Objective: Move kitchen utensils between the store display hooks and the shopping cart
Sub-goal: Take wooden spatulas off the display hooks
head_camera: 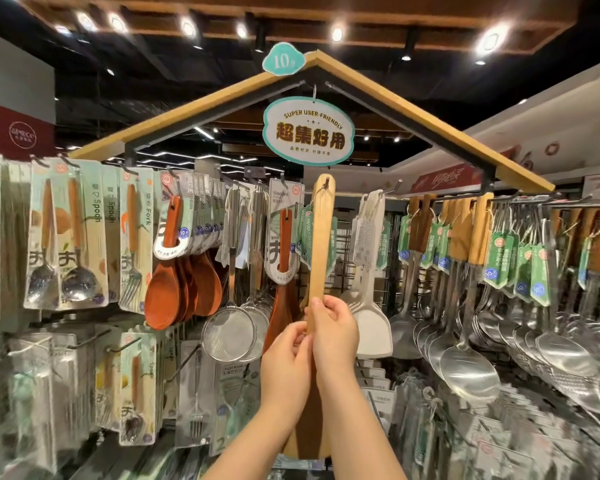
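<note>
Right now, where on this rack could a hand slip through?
One gap: between the light wooden spatula and the white spatulas, where bare wire grid shows. Leftward the brown spoons and strainers hang packed; rightward the steel ladles overlap.

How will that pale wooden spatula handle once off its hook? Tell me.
Likely stiff: the wooden spatula runs straight from hook to right hand and left hand. Probably light: thin wood. Long, so may swing if held at one end.

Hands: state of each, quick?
Left hand: pinching the long pale wooden spatula, low on its handle.
Right hand: gripping the same spatula, just above.
</note>
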`<state>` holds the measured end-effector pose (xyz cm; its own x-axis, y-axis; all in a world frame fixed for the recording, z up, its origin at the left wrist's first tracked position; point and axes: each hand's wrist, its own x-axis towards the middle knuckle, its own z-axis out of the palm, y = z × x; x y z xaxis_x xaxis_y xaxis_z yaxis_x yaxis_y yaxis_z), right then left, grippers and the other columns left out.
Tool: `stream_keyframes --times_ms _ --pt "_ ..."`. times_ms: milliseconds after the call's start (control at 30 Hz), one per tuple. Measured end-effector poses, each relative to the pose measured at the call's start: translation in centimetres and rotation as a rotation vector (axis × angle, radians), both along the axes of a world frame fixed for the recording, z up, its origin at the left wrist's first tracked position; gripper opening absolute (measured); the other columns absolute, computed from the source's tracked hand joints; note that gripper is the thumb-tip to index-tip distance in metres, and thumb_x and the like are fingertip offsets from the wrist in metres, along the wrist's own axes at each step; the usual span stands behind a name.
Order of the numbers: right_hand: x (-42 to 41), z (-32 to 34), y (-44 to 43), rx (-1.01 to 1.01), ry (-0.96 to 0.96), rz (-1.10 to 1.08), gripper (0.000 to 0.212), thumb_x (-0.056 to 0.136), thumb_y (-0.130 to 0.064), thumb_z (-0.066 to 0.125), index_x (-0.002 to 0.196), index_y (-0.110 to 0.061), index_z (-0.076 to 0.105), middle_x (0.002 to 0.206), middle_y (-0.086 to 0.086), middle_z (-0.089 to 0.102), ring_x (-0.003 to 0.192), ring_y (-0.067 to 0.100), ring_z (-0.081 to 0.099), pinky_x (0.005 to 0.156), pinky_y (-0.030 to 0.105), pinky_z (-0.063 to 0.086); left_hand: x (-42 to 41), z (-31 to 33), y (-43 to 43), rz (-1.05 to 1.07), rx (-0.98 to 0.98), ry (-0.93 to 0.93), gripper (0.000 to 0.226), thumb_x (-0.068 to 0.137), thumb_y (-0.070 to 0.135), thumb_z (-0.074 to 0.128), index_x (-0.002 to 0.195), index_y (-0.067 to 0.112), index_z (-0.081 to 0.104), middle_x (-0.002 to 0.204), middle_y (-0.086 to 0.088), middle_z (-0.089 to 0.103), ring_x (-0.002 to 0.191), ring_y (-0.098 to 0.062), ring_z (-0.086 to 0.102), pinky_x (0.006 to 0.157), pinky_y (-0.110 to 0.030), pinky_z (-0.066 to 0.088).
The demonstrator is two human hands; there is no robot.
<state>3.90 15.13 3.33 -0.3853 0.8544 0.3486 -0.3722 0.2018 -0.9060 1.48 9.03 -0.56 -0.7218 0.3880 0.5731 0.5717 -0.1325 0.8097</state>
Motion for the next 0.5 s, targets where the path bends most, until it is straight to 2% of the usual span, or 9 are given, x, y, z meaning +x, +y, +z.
stream_keyframes --times_ms 133,200,267,333,400,467,500 --pt "-0.8 -0.1 1.1 0.005 -0.056 -0.026 0.008 0.092 -0.019 0.058 0.099 -0.016 0.059 0.078 -0.003 0.067 0.085 0.019 0.067 0.089 0.045 0.051 -1.1 0.0 1.0 -0.044 -0.05 -0.074 0.012 0.09 0.018 0.057 0.093 0.027 0.064 0.082 0.007 0.068 0.076 -0.008 0.06 0.067 -0.021 0.042" --pt "-1.4 0.2 2.0 0.008 -0.105 -0.052 0.007 0.093 -0.02 0.056 0.098 -0.017 0.059 0.077 -0.008 0.065 0.085 0.018 0.066 0.089 0.042 0.051 -1.8 0.1 1.8 -0.043 -0.107 -0.1 0.011 0.091 0.019 0.056 0.094 0.024 0.065 0.082 0.008 0.067 0.076 -0.009 0.059 0.065 -0.022 0.041" --pt "-2.1 0.6 3.0 0.023 -0.189 -0.067 0.013 0.094 -0.022 0.053 0.1 -0.015 0.062 0.078 -0.008 0.065 0.083 0.016 0.064 0.085 0.036 0.051 -3.1 0.1 2.9 -0.034 -0.154 -0.139 0.01 0.091 0.019 0.056 0.092 0.02 0.066 0.081 0.005 0.066 0.078 -0.017 0.06 0.068 -0.028 0.042" --pt "-2.9 1.0 3.9 0.064 -0.307 -0.077 0.019 0.095 -0.025 0.051 0.101 -0.013 0.065 0.085 -0.003 0.066 0.084 0.018 0.062 0.079 0.03 0.048 -4.4 0.1 4.2 -0.014 -0.209 -0.19 0.01 0.09 0.019 0.057 0.092 0.018 0.067 0.086 0.0 0.069 0.084 -0.022 0.063 0.074 -0.033 0.046" --pt "-3.7 1.3 5.0 0.098 -0.4 -0.101 0.023 0.096 -0.027 0.051 0.107 -0.013 0.065 0.1 0.002 0.067 0.095 0.022 0.061 0.078 0.027 0.042 -5.8 0.1 5.4 0.019 -0.281 -0.205 0.012 0.09 0.02 0.057 0.094 0.016 0.067 0.093 -0.004 0.07 0.091 -0.024 0.064 0.077 -0.032 0.047" --pt "-4.0 1.5 6.3 0.103 -0.45 -0.13 0.028 0.096 -0.029 0.05 0.114 -0.011 0.062 0.109 0.004 0.065 0.103 0.023 0.058 0.08 0.026 0.039 -6.9 -0.2 6.3 0.019 -0.357 -0.198 0.014 0.091 0.02 0.055 0.095 0.017 0.067 0.095 -0.004 0.07 0.09 -0.022 0.062 0.074 -0.029 0.044" --pt "-4.0 1.6 7.0 0.113 -0.472 -0.15 0.028 0.097 -0.031 0.049 0.113 -0.011 0.062 0.108 0.003 0.065 0.101 0.023 0.058 0.079 0.027 0.039 -7.3 -0.4 6.4 0.011 -0.392 -0.194 0.014 0.091 0.02 0.054 0.095 0.017 0.068 0.095 -0.003 0.07 0.088 -0.02 0.062 0.072 -0.027 0.043"
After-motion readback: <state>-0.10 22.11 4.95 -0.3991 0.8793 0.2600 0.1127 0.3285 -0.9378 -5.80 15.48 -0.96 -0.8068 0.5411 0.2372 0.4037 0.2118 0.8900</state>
